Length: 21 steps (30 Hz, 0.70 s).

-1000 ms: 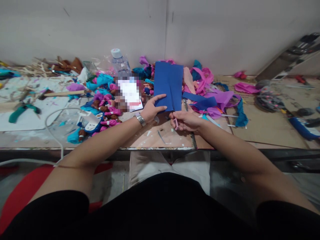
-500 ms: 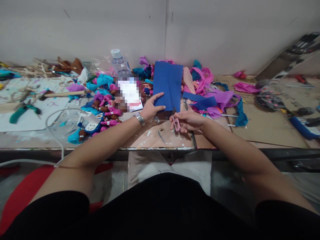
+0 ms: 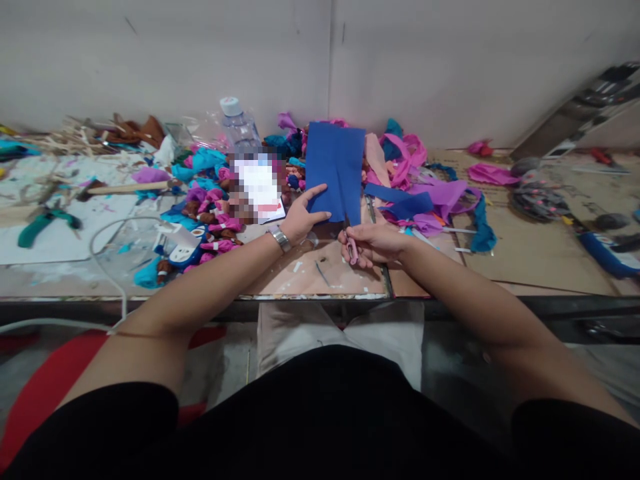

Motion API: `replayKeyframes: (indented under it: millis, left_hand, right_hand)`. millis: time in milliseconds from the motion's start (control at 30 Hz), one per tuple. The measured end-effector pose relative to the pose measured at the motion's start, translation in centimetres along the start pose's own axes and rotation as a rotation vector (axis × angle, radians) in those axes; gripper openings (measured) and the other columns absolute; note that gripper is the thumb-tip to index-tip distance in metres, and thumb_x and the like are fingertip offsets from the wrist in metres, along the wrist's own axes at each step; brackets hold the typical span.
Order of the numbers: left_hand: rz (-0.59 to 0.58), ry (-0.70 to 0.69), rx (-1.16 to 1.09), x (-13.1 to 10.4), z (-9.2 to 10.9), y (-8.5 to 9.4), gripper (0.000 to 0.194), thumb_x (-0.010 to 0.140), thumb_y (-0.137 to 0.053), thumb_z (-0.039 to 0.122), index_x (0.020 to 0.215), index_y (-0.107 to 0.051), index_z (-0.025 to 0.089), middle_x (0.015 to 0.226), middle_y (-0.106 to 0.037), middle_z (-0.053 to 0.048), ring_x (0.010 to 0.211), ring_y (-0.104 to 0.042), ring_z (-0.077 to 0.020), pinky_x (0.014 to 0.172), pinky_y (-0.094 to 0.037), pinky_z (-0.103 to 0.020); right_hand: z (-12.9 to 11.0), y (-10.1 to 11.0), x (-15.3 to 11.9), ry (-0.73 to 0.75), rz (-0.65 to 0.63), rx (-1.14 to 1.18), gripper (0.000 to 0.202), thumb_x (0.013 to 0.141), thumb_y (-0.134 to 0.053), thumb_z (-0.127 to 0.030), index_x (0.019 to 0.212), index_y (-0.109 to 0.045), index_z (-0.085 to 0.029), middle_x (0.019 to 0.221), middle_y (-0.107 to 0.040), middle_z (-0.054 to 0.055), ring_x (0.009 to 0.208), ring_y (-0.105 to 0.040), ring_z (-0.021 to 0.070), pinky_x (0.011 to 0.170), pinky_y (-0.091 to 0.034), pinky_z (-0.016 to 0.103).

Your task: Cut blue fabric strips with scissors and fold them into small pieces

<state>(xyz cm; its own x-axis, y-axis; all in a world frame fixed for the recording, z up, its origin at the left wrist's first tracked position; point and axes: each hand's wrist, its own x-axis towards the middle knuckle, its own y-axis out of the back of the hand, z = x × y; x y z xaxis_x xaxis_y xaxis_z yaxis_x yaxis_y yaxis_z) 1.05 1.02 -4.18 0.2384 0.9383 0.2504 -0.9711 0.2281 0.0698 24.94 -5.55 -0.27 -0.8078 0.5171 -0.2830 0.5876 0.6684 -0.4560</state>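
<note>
So there's a phone lying on the desk, then the left hand, fingers pinching the lower left edge of some blue paper. Just right of that, the right hand's fingers are wrapped round pink-handled scissors, blades at the paper's bottom edge. Blue strip lies further right.

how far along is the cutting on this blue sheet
Done, apparently: a loose blue strip lies to the right. In hand: the left hand holds the blue sheet while the right hand holds pink-handled scissors at its lower edge, where a slit shows. Left: the sheet's upper part looks joined, so this cut is probably unfinished.
</note>
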Motion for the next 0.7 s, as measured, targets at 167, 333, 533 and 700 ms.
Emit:
replayKeyframes:
  millis: [167,333,533,700]
  left_hand:
    - [0.008,-0.012,0.008,0.02,-0.21,0.00,0.082,0.070,-0.086,0.027,0.149,-0.061,0.026,0.156,-0.059,-0.009,0.144,-0.057,-0.0334,0.125,-0.045,-0.055]
    - [0.014,-0.007,0.012,-0.05,-0.04,-0.05,0.084,0.070,-0.087,0.027,0.150,-0.061,0.024,0.155,-0.059,-0.011,0.141,-0.059,-0.0336,0.124,-0.047,-0.054]
    - [0.021,-0.016,0.035,0.01,-0.31,0.02,0.083,0.070,-0.088,0.028,0.149,-0.061,0.026,0.155,-0.060,-0.009,0.142,-0.058,-0.0332,0.124,-0.046,-0.053]
    - [0.025,-0.024,0.054,-0.01,-0.03,0.04,0.083,0.070,-0.086,0.027,0.149,-0.061,0.024,0.156,-0.059,-0.010,0.144,-0.057,-0.0330,0.125,-0.045,-0.053]
  right_hand:
    - [-0.05,-0.09,0.14,0.009,0.003,0.020,0.024,0.114,-0.036,-0.030,0.108,-0.054,-0.015,0.082,-0.079,0.011,0.053,-0.073,0.0150,0.045,-0.060,0.021]
    - [0.13,-0.22,0.30,0.010,0.031,0.028,0.023,0.114,-0.038,-0.030,0.108,-0.055,-0.014,0.082,-0.079,0.010,0.052,-0.072,0.0140,0.044,-0.059,0.019]
    - [0.17,-0.50,0.36,0.011,0.049,0.045,0.026,0.115,-0.033,-0.029,0.108,-0.054,-0.015,0.080,-0.078,0.009,0.050,-0.072,0.0134,0.043,-0.058,0.018]
    - [0.12,-0.71,0.30,0.010,0.053,0.055,0.027,0.115,-0.032,-0.028,0.108,-0.055,-0.015,0.080,-0.078,0.009,0.050,-0.072,0.0135,0.043,-0.058,0.019]
